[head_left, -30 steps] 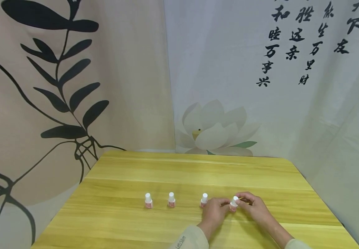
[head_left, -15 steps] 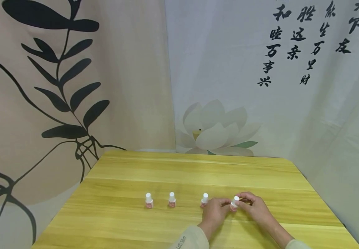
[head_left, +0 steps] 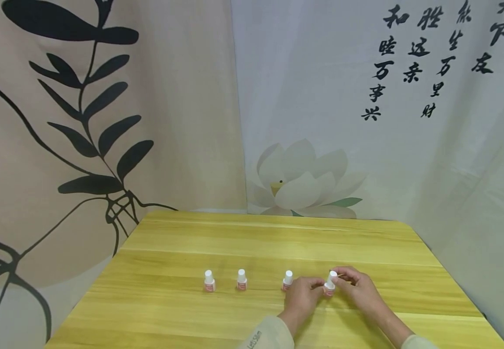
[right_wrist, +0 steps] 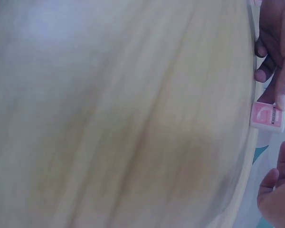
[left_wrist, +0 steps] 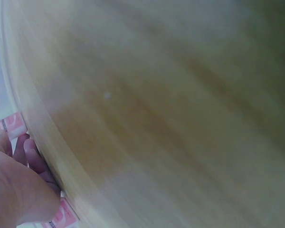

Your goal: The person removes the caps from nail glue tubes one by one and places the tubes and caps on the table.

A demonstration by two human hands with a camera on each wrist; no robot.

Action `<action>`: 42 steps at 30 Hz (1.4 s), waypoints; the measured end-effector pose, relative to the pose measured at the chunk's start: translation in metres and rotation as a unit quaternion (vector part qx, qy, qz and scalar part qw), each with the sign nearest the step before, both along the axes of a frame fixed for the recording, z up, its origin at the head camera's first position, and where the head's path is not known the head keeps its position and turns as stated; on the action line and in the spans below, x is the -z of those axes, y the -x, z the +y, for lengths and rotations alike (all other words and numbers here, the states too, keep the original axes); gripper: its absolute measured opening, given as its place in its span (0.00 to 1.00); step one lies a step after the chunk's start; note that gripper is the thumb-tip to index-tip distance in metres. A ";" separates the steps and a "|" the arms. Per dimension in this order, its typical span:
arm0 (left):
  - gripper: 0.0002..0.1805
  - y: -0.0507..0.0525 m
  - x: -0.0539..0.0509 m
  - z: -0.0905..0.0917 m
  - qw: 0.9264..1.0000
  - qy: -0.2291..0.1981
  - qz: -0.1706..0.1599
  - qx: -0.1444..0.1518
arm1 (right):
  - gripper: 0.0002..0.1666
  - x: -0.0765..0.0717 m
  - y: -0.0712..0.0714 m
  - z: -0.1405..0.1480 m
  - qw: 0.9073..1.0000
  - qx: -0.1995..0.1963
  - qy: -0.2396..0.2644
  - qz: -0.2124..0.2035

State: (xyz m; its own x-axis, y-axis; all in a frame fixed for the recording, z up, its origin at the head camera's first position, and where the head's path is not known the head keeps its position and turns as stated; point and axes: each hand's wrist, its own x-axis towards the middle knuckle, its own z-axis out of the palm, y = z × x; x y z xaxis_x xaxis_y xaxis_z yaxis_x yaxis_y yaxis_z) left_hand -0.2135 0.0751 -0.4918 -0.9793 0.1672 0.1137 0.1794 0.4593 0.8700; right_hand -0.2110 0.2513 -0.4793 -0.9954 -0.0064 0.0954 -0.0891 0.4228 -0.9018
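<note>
A small white bottle (head_left: 329, 290) with a pink label stands at the right end of a row on the table. My left hand (head_left: 300, 298) pinches its body between thumb and fingertips. At the bottle's white cap (head_left: 332, 277), my right hand (head_left: 361, 290) grips with thumb and forefinger. In the right wrist view the labelled bottle (right_wrist: 267, 115) lies at the left hand's (right_wrist: 281, 52) fingertips, the cap running out of frame. Behind my left hand, a like bottle (head_left: 287, 281) is partly hidden. The left wrist view shows the held bottle (left_wrist: 12, 124) past my left hand (left_wrist: 21, 190).
Two more capped bottles stand farther left, one at the row's end (head_left: 209, 281) and one beside it (head_left: 241, 280). The yellow wooden table (head_left: 252, 242) reaches back to a printed cloth (head_left: 190, 121) with leaves, a lotus and writing.
My right hand has risen slightly, and the cap in it sits higher above the bottle's body. My left hand keeps its hold on the body. The other bottles stay in place.
</note>
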 end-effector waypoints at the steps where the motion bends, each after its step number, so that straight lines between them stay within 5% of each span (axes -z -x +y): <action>1: 0.05 0.000 0.000 0.000 1.000 0.000 0.001 0.000 | 0.18 0.000 0.000 0.000 1.000 0.003 -0.002 0.002; 23: 0.07 0.000 0.002 0.001 1.000 0.004 -0.019 -0.005 | 0.18 -0.011 -0.005 0.003 0.998 0.055 -0.019 0.029; 35: 0.08 0.000 0.001 0.001 1.000 0.007 -0.012 -0.007 | 0.22 -0.011 -0.007 0.008 0.996 0.063 0.056 0.009; 42: 0.07 0.001 0.001 0.001 1.000 0.004 -0.014 -0.005 | 0.25 -0.012 -0.009 0.011 0.997 0.064 0.041 0.012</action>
